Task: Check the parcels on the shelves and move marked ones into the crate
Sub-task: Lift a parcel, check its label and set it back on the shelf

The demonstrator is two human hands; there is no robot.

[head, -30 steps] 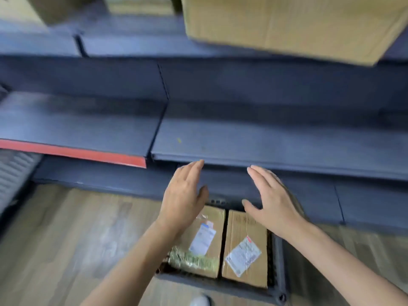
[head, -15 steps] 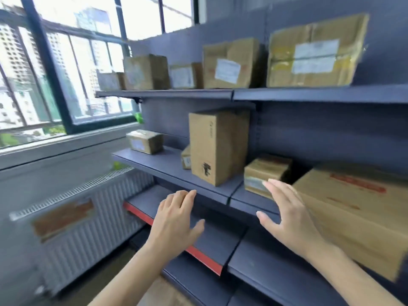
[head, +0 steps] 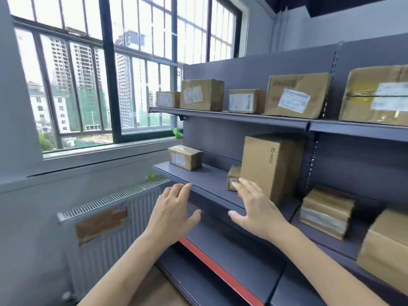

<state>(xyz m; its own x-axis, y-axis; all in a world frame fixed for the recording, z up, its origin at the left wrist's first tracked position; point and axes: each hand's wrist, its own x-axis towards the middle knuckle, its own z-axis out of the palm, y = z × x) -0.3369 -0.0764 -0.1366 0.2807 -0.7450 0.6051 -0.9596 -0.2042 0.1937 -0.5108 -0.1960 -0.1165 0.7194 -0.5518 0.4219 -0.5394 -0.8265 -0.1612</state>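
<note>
Grey shelves hold cardboard parcels. On the middle shelf (head: 205, 180) lie a small taped parcel (head: 185, 157), a tall upright box (head: 270, 167) and a tiny labelled box (head: 233, 178) beside it. Several labelled parcels line the top shelf (head: 231, 117), among them a large one (head: 297, 94). My left hand (head: 173, 214) and my right hand (head: 257, 208) are both raised before the middle shelf's front edge, fingers straight, holding nothing. My right fingertips overlap the tiny box in view. The crate is out of sight.
A stack of flat parcels (head: 327, 210) and a big box (head: 386, 246) sit on the right bay. A white radiator (head: 106, 230) stands under the window (head: 99, 69) at left. A lower shelf has a red front edge (head: 220, 277).
The view swung up from the crate on the floor to the shelves. Both hands rose with it and stayed empty and spread.
</note>
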